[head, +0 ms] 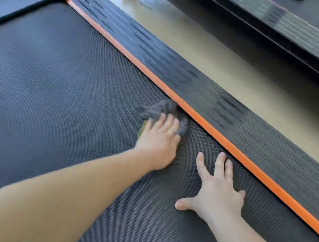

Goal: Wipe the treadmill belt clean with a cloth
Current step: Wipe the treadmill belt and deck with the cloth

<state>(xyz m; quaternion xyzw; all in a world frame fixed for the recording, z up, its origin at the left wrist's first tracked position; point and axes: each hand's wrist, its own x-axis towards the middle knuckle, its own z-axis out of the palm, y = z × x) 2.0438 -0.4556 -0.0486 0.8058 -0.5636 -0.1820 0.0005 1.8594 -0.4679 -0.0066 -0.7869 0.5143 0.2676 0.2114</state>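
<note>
The dark cloth (159,108) is pressed on the belt (55,82) by the left hand (159,142), fingers straight, beside the orange strip (225,138). The right hand (218,192) is spread wide on the belt. Long, firm strokes are needed along that edge.

Crumpled grey cloth (161,109), on textured black belt (53,92)

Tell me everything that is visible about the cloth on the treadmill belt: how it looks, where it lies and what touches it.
The cloth is dark grey, looks soft and is crumpled into a bunch. A small yellow-green edge shows beside the hand. It lies on the textured black belt, with its far side right at the orange strip. The left hand presses on it with fairly straight fingers and hides its near part. The right hand does not touch it.
</note>
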